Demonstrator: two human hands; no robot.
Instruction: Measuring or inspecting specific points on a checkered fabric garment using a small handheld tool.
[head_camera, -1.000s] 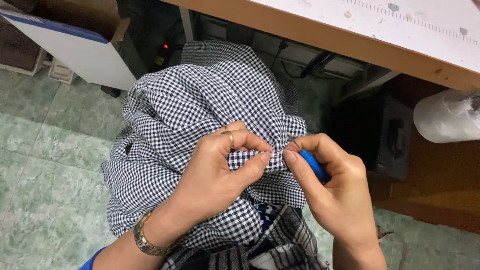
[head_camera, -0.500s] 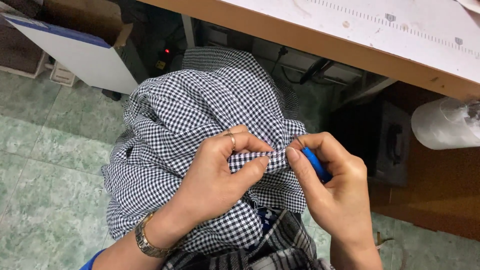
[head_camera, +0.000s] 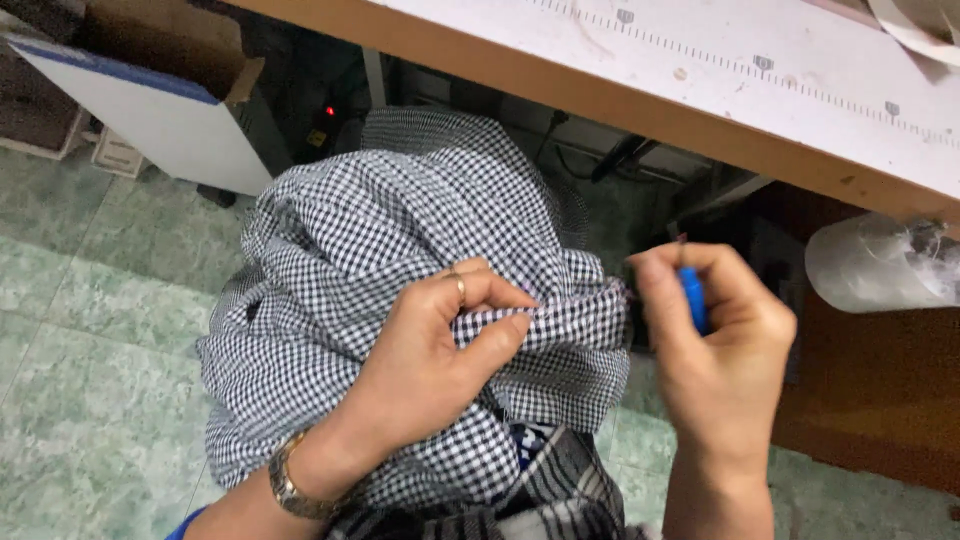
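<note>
A bundle of black-and-white checked fabric (head_camera: 380, 250) lies bunched on my lap. My left hand (head_camera: 430, 360) pinches a fold of this cloth between thumb and fingers; it wears a ring and a metal wristwatch. My right hand (head_camera: 715, 345) is held just to the right of the cloth's edge, apart from it, closed around a small blue tool (head_camera: 693, 297) with a thin point sticking up from its top. A darker plaid cloth (head_camera: 540, 500) shows below the checked fabric.
A wooden table edge with a white top and ruler markings (head_camera: 700, 70) runs across the top. A white roll (head_camera: 880, 265) hangs under it at right. A white and blue board (head_camera: 150, 110) leans at upper left. Green tiled floor (head_camera: 90, 330) lies below.
My right hand has pulled away from the fabric toward the right and up, taking the blue tool with it. My left hand keeps pinching the fold.
</note>
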